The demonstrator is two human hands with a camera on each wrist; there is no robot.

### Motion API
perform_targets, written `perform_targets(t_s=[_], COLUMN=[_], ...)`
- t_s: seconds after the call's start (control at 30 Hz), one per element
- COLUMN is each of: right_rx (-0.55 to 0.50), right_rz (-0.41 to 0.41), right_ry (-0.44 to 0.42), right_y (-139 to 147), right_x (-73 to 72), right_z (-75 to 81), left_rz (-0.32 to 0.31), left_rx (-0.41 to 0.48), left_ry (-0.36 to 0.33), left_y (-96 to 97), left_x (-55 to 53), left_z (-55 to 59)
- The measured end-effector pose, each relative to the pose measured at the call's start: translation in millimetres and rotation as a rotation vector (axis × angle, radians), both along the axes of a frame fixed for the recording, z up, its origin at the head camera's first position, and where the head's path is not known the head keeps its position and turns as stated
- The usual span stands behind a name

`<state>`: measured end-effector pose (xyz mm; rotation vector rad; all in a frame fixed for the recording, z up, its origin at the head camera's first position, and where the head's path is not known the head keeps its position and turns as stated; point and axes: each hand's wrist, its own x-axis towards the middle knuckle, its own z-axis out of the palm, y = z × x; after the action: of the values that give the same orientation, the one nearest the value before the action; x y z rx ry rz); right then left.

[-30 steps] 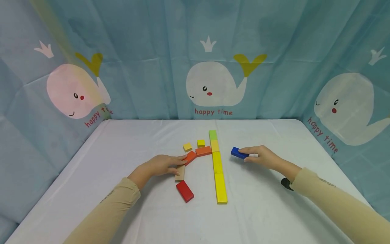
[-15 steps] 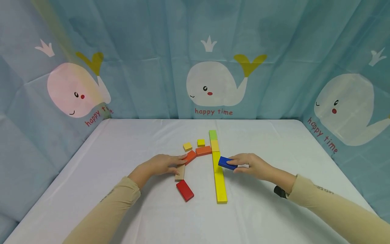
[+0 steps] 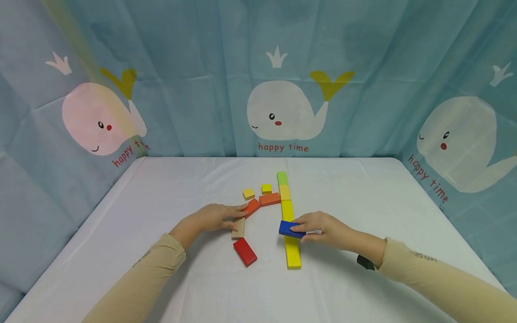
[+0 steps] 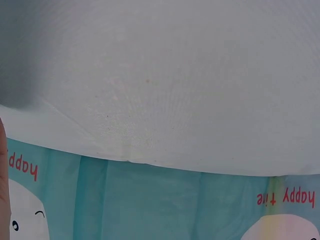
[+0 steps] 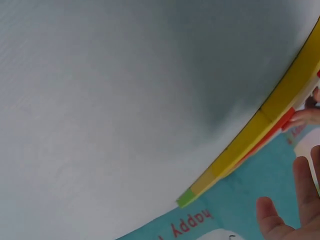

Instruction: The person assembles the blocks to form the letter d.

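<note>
Between thumb and fingers of my right hand point(image 3: 329, 229), a blue block point(image 3: 287, 228) is held over the row of yellow blocks point(image 3: 293, 255), overlapping its middle in the head view. Fairly straight fingers of my left hand point(image 3: 214, 218) rest at an orange block point(image 3: 253, 207), its thumb on a plain wooden block point(image 3: 239, 228). A second orange block point(image 3: 269, 199) runs from there to the row, and a red block point(image 3: 244, 252) lies below the wooden one. At the far end, the row continues with a pale yellow block point(image 3: 284, 192) and a green block point(image 3: 282, 178).
Two small yellow blocks, a paler one point(image 3: 248, 194) and a brighter one point(image 3: 266, 189), lie behind the orange blocks. A white cloth covers the table point(image 3: 194, 179). Blue curtains with whale prints point(image 3: 282, 112) stand around its back and sides.
My right hand has carried the blue block left and toward me, from right of the yellow row to over it. The left hand and the blocks around it stay in place.
</note>
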<state>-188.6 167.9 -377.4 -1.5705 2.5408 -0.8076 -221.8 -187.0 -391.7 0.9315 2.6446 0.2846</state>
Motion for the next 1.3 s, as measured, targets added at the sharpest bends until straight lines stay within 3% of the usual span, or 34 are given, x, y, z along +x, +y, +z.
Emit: perform_targets(t_s=[0.2, 0.43, 0.57, 0.97, 1.3], right_rx=[0.062, 0.038, 0.076, 0.271, 0.346], right_rz=[0.012, 0.135, 0.166, 0.184, 0.157], right_ry=[-0.037, 0.05, 0.08, 0.109, 0.177], right_y=[-10, -22, -30, -57, -66], right_x=[10.5, 16.6, 22.1, 36.1, 41.5], right_z=[-0.5, -6.2, -8.1, -11.0, -13.3], left_rz=[-0.003, 0.002, -0.018, 0.009, 0.003], left_rx=[-0.005, 0.0, 0.002, 0.003, -0.009], left_ry=[0.006, -0.007, 0.01, 0.0, 0.01], left_y=[-0.4, 0.6, -0.4, 0.9, 0.4], left_x=[-1.1, -1.1, -1.4, 0.1, -1.0], left_z=[-1.3, -1.5, -2.0, 0.6, -0.3])
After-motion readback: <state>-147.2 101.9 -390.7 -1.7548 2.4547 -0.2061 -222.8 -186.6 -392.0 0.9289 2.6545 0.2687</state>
